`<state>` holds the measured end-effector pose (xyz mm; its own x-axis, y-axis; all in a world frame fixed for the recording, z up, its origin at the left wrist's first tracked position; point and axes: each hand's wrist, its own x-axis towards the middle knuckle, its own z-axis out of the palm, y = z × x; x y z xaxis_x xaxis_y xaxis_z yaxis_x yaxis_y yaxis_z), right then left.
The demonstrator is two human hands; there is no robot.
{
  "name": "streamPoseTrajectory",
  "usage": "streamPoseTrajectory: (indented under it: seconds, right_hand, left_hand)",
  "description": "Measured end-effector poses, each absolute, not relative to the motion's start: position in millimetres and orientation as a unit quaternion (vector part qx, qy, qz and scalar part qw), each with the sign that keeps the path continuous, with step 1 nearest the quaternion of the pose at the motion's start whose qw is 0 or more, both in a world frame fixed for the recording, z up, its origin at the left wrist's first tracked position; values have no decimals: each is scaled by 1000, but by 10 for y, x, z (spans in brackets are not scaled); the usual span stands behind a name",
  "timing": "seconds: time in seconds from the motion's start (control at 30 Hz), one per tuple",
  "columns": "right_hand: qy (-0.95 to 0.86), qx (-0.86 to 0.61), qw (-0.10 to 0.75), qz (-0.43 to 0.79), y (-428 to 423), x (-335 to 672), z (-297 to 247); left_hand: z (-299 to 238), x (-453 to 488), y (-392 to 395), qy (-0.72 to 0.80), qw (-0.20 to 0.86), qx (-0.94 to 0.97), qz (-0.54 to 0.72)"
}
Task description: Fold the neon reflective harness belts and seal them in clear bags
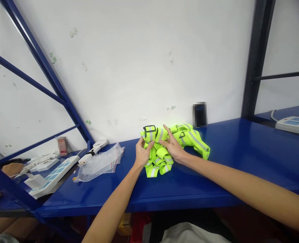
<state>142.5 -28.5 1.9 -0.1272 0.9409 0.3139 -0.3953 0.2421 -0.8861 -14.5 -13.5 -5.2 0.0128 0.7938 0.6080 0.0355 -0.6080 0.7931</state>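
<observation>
A neon yellow-green reflective strap (161, 162) with silver-grey stripes lies bunched in loops on the blue table. My left hand (143, 153) grips its near left part, thumb on top, just below a black buckle (150, 129). On the other side, my right hand (174, 147) holds the same strap, thumb and fingers around its upper edge. A further stretch of yellow-green webbing (196, 141), with another dark buckle, spreads to the right behind my right hand. The fingertips behind the strap are hidden.
Clear zip bags (99, 165) lie on the blue table (230, 162) at left, beside a small white fan (99, 145). A dark, blurred-out device (200, 114) leans against the wall. Past the blue frame are a power strip (54, 177) and another person's hand (12, 168).
</observation>
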Motion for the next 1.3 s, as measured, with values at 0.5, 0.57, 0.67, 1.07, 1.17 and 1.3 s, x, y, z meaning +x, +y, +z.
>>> streamPoseTrajectory:
  seconds: [0.5, 0.57, 0.67, 1.07, 1.17, 1.3]
  right_hand:
    - [-405, -172, 604, 665, -379, 1352, 91]
    - [-398, -162, 623, 653, -371, 1343, 106]
    - [-410, -146, 626, 647, -376, 1336, 143]
    - [-443, -194, 616, 621, -347, 1343, 134]
    - [-465, -269, 632, 558, -353, 1357, 127]
    - [-505, -321, 641, 481, -377, 1366, 137]
  left_hand:
    - [-223, -90, -113, 317, 394, 654, 563]
    - [-251, -63, -123, 324, 399, 658, 551]
    - [-260, -37, -139, 321, 410, 658, 544]
    - [-313, 15, -89, 289, 458, 656, 525]
    - [-301, 35, -101, 285, 467, 672, 499]
    - [-230, -7, -139, 272, 528, 644, 483]
